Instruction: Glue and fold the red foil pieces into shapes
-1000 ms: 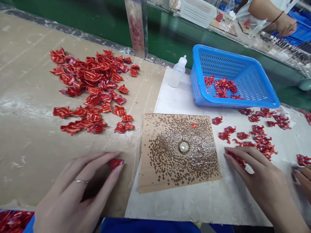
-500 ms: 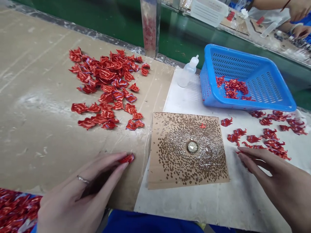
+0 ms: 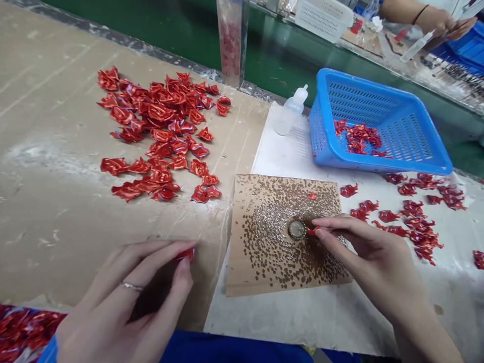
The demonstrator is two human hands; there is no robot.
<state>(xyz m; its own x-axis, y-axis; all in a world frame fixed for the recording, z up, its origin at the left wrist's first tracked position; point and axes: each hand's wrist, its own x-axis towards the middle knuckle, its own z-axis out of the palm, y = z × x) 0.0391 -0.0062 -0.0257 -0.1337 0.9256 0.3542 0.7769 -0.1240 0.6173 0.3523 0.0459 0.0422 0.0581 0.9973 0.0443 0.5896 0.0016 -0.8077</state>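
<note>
Left hand (image 3: 124, 300), fingers curved, pinches one red piece (image 3: 186, 254) over tan table (image 3: 41, 206); right hand (image 3: 374, 259), extended, fingertips closed on one small red piece (image 3: 310, 231) beside one round cap (image 3: 297, 230) on spotted cardboard (image 3: 245, 287); one blue basket (image 3: 381, 164) holds small red bits (image 3: 359, 138), uncountable; one squeeze bottle (image 3: 289, 117) beside it.

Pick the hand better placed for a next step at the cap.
Right, I'd say. The right hand is over the cardboard, its fingers pinching a small red piece beside the round cap; the left hand is off the cardboard, another red piece between its fingers.
</note>
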